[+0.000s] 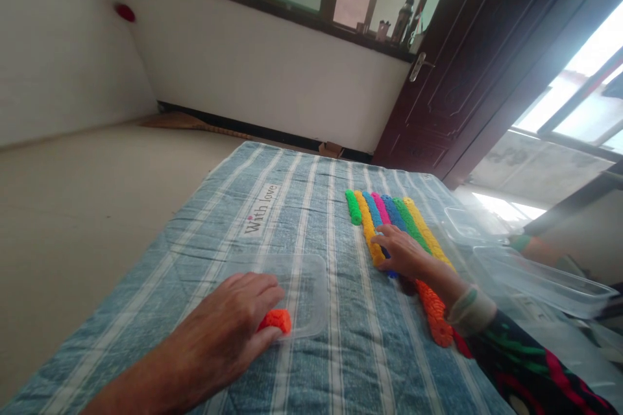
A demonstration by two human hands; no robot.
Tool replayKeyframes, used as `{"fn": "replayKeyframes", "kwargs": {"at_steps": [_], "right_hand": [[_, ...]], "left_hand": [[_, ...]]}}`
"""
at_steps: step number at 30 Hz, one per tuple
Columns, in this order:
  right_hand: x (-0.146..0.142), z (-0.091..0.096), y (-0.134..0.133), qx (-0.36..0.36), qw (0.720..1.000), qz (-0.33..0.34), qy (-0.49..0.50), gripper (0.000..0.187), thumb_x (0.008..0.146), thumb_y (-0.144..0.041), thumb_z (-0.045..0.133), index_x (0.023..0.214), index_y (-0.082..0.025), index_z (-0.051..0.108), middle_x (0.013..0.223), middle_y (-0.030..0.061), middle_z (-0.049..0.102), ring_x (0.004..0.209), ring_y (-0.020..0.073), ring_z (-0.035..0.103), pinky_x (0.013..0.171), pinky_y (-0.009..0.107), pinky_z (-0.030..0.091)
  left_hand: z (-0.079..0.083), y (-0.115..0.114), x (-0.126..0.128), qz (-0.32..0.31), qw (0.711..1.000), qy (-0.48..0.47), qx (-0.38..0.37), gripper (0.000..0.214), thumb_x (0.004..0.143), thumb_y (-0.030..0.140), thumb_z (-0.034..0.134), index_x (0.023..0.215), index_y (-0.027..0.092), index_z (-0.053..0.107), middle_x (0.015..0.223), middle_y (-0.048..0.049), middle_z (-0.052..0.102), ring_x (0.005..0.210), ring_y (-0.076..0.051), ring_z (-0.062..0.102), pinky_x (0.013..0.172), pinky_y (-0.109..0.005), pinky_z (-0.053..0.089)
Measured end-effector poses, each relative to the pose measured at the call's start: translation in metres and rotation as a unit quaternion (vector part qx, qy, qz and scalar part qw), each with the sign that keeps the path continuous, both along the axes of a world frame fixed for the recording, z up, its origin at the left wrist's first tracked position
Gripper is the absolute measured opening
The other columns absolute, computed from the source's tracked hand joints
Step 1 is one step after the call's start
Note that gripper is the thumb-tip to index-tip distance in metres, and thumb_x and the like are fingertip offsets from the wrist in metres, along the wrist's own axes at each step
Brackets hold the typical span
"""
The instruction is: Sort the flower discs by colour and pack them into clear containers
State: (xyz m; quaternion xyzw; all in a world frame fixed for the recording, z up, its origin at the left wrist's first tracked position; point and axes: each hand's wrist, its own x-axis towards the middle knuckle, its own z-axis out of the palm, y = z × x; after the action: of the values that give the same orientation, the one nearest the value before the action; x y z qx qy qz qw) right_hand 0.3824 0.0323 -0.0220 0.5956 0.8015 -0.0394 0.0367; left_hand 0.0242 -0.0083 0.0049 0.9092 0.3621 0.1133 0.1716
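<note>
My left hand point(238, 314) is closed around a short stack of orange toy discs point(277, 320), its end showing between thumb and fingers. Under that hand a shallow clear plastic tray or lid point(311, 285) lies on the cloth; I cannot tell which. Farther right, my right hand point(402, 251) grips the near end of a long yellow row of discs point(366, 217) with curled fingers and thumb. Beside it lie a short green row point(353, 207), blue and pink rows, another yellow row point(422, 227) and an orange row point(435, 316), partly hidden by the right forearm.
A blue striped cloth point(195, 272) covers the table. Clear plastic containers point(540, 279) stand along its right side. Beyond the table are a white wall point(272, 65), a window ledge with a bottle point(403, 21), and a dark red door point(452, 65).
</note>
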Motion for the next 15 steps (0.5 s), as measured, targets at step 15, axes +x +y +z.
{"fn": "replayKeyframes", "kwargs": {"at_steps": [15], "right_hand": [[-0.0034, -0.0019, 0.0006, 0.006, 1.000, -0.022, 0.008, 0.038, 0.068, -0.025, 0.073, 0.104, -0.019, 0.065, 0.119, 0.0102, 0.055, 0.114, 0.0271, 0.050, 0.093, 0.035, 0.041]], "left_hand": [[-0.0041, 0.0013, -0.0022, 0.003, 1.000, -0.007, 0.006, 0.012, 0.082, 0.023, 0.057, 0.091, 0.022, 0.064, 0.095, -0.0054, 0.066, 0.088, -0.021, 0.060, 0.083, -0.037, 0.045]]}}
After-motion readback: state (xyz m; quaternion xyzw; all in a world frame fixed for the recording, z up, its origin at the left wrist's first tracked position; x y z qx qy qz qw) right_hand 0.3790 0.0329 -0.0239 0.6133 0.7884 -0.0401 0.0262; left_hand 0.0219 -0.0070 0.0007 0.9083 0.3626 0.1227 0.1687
